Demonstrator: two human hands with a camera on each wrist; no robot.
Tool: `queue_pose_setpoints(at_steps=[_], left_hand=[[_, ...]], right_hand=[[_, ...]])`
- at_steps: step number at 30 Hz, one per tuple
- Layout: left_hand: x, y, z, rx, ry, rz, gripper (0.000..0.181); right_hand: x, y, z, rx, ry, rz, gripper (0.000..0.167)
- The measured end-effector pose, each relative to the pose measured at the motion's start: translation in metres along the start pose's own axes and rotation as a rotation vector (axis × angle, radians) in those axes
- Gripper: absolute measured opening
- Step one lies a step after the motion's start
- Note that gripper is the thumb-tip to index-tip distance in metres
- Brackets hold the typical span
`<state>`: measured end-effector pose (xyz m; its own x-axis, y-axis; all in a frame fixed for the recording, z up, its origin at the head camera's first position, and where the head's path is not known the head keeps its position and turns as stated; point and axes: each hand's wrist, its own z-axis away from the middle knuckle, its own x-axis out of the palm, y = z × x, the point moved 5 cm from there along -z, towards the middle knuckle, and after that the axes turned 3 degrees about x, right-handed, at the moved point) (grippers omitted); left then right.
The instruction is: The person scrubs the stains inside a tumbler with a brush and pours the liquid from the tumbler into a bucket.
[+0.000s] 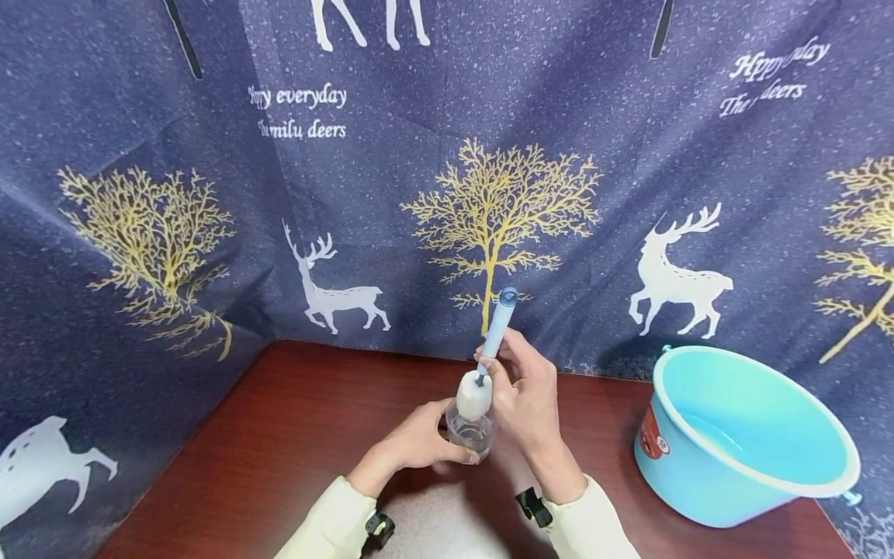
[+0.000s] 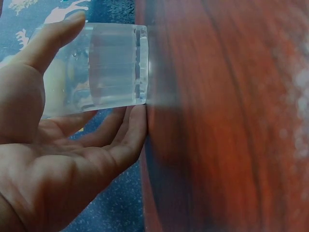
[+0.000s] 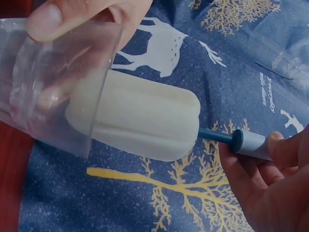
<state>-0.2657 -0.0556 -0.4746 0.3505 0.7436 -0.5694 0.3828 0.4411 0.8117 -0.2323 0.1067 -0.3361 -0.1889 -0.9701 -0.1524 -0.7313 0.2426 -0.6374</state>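
A clear plastic cup stands on the table, with water-like clear contents visible low in it. My left hand grips it, thumb on the near side and fingers curled round the far side. Over the cup's mouth is a cup brush with a white sponge head, its lower end just inside the rim and the rest above it. My right hand pinches the light-blue brush handle near its lower end. The brush tilts slightly to the right at the top.
To the right, a light-blue bucket stands on the dark red wooden table. A navy cloth printed with deer and yellow trees hangs behind and on the left side.
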Motion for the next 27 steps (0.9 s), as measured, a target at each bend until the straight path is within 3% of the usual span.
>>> queue_pose_setpoints(at_steps=[13, 27], left_hand=[[0.000, 0.000, -0.001, -0.001, 0.005, -0.014, 0.083], [0.001, -0.002, -0.001, 0.011, 0.005, -0.015, 0.075]], right_hand=[[-0.003, -0.003, -0.001, 0.005, -0.013, 0.086, 0.035], [-0.005, -0.010, 0.000, 0.045, -0.047, 0.200, 0.043]])
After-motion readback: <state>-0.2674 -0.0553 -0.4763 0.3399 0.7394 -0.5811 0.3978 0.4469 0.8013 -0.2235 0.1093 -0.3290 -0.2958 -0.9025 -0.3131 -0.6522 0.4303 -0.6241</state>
